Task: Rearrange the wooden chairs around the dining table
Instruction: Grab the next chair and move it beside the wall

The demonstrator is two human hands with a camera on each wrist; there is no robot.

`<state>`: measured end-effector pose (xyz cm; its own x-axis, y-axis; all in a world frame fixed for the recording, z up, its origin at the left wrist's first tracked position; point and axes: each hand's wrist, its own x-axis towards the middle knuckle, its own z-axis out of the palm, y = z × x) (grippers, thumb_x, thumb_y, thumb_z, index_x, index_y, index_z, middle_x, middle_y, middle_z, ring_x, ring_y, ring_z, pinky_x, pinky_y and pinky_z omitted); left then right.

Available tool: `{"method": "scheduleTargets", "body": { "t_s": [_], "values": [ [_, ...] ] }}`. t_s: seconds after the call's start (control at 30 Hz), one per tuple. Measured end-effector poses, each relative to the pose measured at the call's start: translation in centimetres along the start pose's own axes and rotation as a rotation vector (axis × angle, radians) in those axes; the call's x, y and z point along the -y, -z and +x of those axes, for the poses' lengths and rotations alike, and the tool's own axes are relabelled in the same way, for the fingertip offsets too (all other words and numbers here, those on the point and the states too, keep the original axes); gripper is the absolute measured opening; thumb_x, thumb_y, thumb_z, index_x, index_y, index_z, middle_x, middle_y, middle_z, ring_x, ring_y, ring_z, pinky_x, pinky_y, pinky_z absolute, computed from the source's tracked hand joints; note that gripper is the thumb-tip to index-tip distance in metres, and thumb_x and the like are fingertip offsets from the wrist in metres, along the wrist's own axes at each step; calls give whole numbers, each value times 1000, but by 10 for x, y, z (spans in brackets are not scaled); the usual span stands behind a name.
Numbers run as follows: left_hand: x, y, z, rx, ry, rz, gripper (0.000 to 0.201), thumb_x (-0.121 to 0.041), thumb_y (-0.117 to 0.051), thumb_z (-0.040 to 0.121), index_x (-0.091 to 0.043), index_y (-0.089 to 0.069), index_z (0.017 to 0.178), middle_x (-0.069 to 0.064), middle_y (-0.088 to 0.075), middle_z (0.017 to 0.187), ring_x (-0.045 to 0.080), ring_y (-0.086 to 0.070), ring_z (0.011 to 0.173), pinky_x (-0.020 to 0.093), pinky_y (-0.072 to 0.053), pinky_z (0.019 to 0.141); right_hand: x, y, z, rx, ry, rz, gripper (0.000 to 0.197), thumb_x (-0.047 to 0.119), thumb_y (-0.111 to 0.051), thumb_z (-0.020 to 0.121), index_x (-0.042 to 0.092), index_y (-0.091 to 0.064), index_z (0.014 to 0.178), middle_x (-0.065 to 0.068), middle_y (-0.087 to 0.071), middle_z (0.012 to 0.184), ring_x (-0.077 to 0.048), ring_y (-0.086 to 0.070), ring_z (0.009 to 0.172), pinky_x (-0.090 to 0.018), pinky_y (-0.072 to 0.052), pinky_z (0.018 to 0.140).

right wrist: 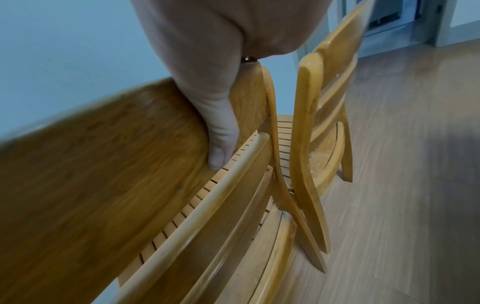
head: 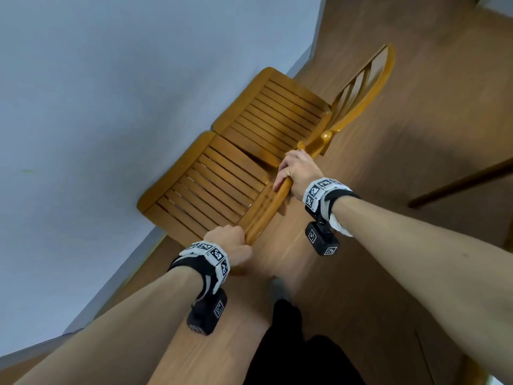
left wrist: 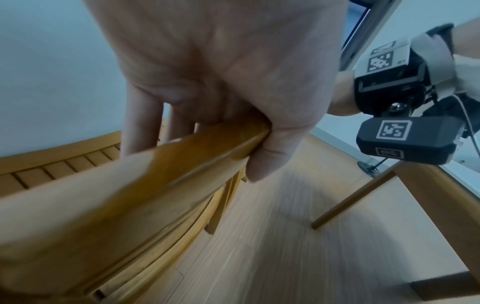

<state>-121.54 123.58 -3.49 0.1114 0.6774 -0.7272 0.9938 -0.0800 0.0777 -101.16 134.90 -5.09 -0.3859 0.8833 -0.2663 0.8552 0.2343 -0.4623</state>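
Observation:
Two wooden chairs with slatted seats stand side by side against a pale wall. The near chair [head: 205, 187] has its curved top rail [head: 266, 209] gripped by both hands. My left hand [head: 230, 243] wraps the rail's near end; fingers go over the front and the thumb [left wrist: 270, 156] lies behind. My right hand [head: 291, 170] grips the rail's far end, thumb [right wrist: 221, 142] pressed on the rail's back. The second chair [head: 277, 112] stands just beyond, its backrest [right wrist: 319, 115] almost touching the held chair's post. A dining table leg [head: 458, 184] shows at the right.
The pale wall [head: 97, 93] runs along the left, close to both seats. Wooden floor [head: 374, 273] is open to the right and behind me. The table leg [left wrist: 353, 197] slants down to the floor on the right. My dark trouser leg and foot [head: 280, 290] are below.

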Motion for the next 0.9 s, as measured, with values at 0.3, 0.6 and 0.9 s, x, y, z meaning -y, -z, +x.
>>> {"method": "scheduleTargets", "body": {
  "t_s": [0.3,0.6,0.9],
  "values": [
    [-25,22,24,74,-8,14,31,-40,-53,81,-11,-64,88,4,-63,80,24,-62,71,31,-51,60,-30,25,28,96,116,-134,22,34,-87,62,45,-76,78,17,-50,101,-8,-36,108,-29,-36,105],
    [-70,-12,17,73,119,-98,26,-36,-53,82,-14,-64,89,2,-61,80,26,-61,74,33,-50,63,-59,13,-6,103,135,-105,19,22,-83,70,36,-77,82,12,-54,100,-13,-38,116,-45,-25,116],
    [-36,-8,-46,-71,264,-926,65,-60,-47,91,-19,-51,141,1,-55,140,22,-54,124,35,-44,102,-5,38,3,514,62,73,35,5,-48,75,27,-76,76,7,-69,101,-15,-62,102,-43,-51,95]
  ]
}}
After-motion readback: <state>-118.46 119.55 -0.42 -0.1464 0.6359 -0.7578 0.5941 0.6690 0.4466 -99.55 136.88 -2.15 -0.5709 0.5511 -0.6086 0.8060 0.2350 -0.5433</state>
